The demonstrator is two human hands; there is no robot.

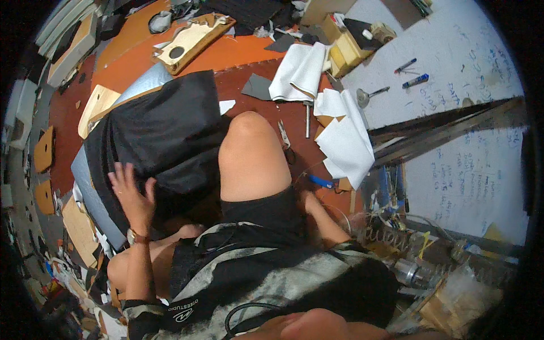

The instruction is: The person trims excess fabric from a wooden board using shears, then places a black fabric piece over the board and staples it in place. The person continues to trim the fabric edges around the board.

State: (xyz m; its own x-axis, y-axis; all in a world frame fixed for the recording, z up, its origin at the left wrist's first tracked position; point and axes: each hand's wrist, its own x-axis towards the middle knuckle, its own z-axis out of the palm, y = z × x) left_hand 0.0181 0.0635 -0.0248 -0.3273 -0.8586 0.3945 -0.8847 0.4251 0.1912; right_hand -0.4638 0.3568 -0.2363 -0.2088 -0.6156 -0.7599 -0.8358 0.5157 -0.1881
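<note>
A large sheet of black fabric or leatherette drapes over a panel in front of me. Along its left side a bluish-grey sheet sticks out. My left hand rests over the black sheet near its left edge, fingers spread, holding nothing. My right hand is down beside my right thigh, blurred and partly hidden, so its grip does not show. Just beyond it lies a blue-handled tool. Scissors with dark handles lie on the reddish-brown floor covering right of my raised knee.
White material pieces lie to the right, beside a metal rod. Yellow foam blocks stand farther back. A whiteboard-like surface with handwriting carries markers. Coiled hoses crowd the lower right. Scraps litter the left.
</note>
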